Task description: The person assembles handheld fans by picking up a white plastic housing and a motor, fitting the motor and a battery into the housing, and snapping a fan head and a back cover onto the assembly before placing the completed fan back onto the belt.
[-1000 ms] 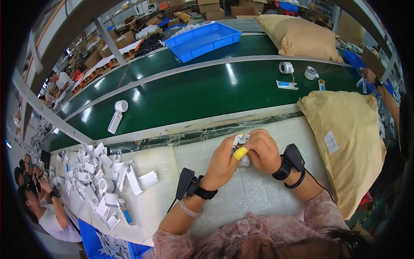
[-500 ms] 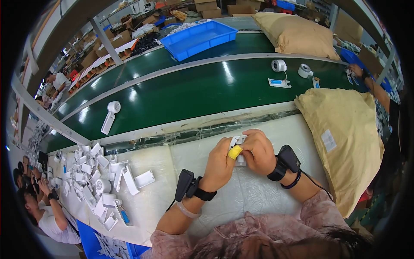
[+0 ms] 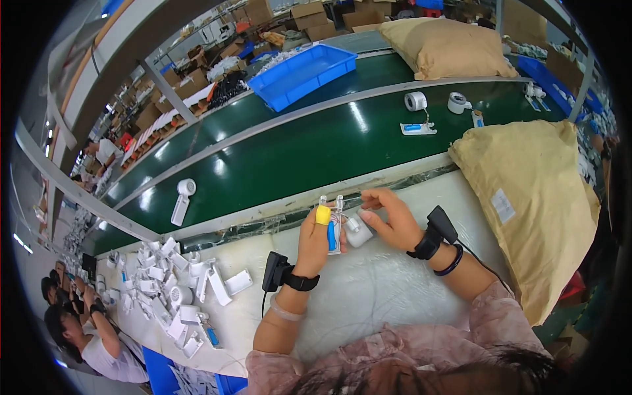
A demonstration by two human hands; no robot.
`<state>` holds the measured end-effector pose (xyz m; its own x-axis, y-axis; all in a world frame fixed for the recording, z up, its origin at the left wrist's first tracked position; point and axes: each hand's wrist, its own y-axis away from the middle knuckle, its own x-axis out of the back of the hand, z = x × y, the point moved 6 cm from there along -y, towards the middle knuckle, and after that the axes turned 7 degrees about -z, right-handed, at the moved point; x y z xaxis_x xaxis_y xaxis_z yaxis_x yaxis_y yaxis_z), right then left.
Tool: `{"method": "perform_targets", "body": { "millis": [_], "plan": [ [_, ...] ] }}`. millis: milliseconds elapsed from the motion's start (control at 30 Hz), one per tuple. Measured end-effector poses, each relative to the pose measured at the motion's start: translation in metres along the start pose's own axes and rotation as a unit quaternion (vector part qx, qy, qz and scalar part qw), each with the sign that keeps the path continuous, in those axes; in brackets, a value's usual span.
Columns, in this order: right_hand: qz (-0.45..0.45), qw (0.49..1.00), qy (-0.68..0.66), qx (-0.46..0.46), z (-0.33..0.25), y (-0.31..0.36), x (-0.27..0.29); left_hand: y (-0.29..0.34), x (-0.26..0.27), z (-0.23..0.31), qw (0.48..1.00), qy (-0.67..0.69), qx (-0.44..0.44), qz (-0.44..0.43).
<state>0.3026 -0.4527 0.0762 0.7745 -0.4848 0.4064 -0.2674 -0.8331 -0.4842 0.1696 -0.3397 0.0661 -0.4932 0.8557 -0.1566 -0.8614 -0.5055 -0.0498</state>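
Bench (image 3: pixel 388 289) on the near side of the green belt (image 3: pixel 276 161). My left grip (image 3: pixel 312 245), closed, has hold of an open white handle shell (image 3: pixel 338 225) with a blue cylinder (image 3: pixel 332 236) inside, just short of the belt's near edge. My right grip (image 3: pixel 397 222), fingers parted, is at the round white fan head (image 3: pixel 360 234), likewise on the belt's near side; whether they touch, I cannot tell. White parts (image 3: pixel 158 276) lie heaped near the belt's left portion.
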Motion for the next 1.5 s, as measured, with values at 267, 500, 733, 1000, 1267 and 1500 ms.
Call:
{"method": "perform_targets", "body": {
  "millis": [267, 500, 733, 1000, 1267, 1500],
  "plan": [
    [-0.029, 0.988, -0.076, -0.133, 0.04, 0.004, -0.004, -0.049, 0.075, 0.003, 0.989, -0.004, -0.052, 0.14],
    [-0.037, 0.993, -0.03, -0.109, 0.039, 0.009, -0.011, -0.061, 0.163, -0.015, 0.961, 0.096, -0.074, 0.248],
    [-0.051, 0.997, 0.024, -0.047, 0.033, 0.008, -0.011, -0.043, 0.131, -0.01, 0.952, 0.211, 0.017, 0.222],
    [-0.095, 0.873, -0.379, -0.293, 0.051, 0.009, -0.023, -0.033, 0.061, -0.003, 0.979, 0.2, 0.027, 0.001],
    [-0.163, 0.783, -0.547, -0.247, 0.022, 0.005, -0.025, -0.011, -0.013, 0.023, 0.983, 0.162, 0.019, -0.082],
    [0.069, 0.957, -0.251, -0.124, 0.029, 0.001, 0.011, -0.011, 0.001, 0.022, 0.997, -0.035, -0.006, 0.068]
  ]
}}
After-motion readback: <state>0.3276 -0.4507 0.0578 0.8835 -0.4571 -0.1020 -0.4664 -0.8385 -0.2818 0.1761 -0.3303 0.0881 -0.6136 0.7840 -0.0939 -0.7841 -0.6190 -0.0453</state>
